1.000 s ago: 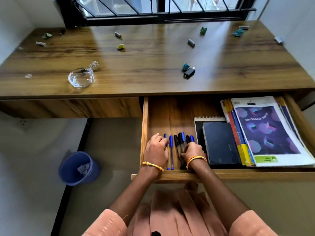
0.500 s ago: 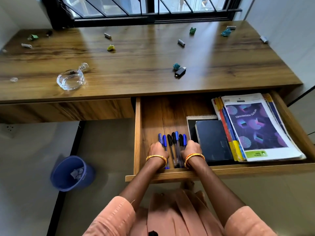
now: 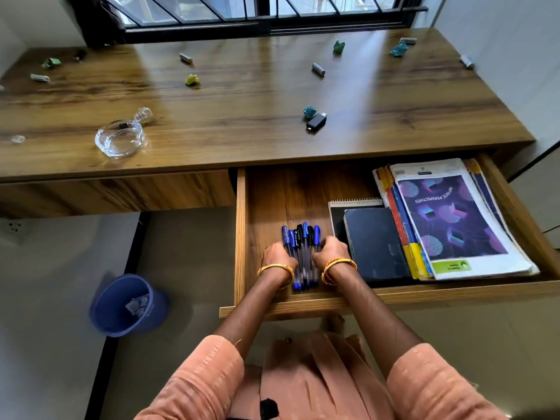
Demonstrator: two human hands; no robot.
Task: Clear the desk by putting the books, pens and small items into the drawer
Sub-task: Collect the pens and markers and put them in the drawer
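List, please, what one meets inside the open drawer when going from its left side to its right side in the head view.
left hand → pens → right hand → dark notebook → stack of books with the purple cover on top

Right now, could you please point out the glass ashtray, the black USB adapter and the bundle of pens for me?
glass ashtray (image 3: 120, 142): head view, on its clear rim.
black USB adapter (image 3: 316, 121): head view, on its body.
bundle of pens (image 3: 301, 237): head view, on the caps between both hands.
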